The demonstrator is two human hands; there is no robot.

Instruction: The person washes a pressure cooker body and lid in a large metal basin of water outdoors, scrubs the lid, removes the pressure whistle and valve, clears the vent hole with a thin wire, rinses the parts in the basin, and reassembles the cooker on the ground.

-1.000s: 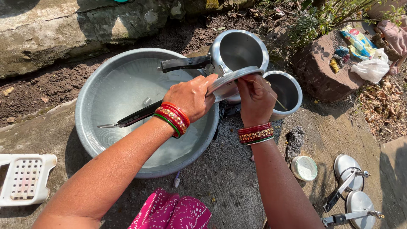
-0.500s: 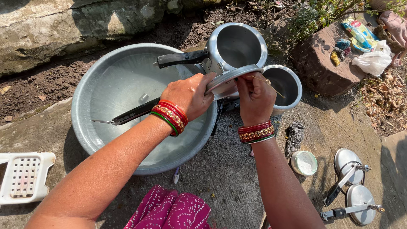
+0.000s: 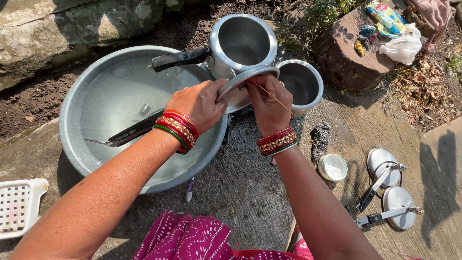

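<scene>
Left hand (image 3: 198, 103) grips tilted cooker lid (image 3: 243, 82) | right hand (image 3: 269, 103) pinches thin stick (image 3: 275, 98) against lid rim | long handle (image 3: 132, 131) trails left over basin (image 3: 77, 96)

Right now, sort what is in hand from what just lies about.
In hand: left hand holds pressure cooker lid; right hand pokes it with thin stick.

Lying about: basin, two pots, scrubber, spare lids, white grater.

The white grater (image 3: 17, 207) at eight o'clock is cut by the left edge; the left hand (image 3: 197, 103) hides much of the lid (image 3: 243, 84).
</scene>
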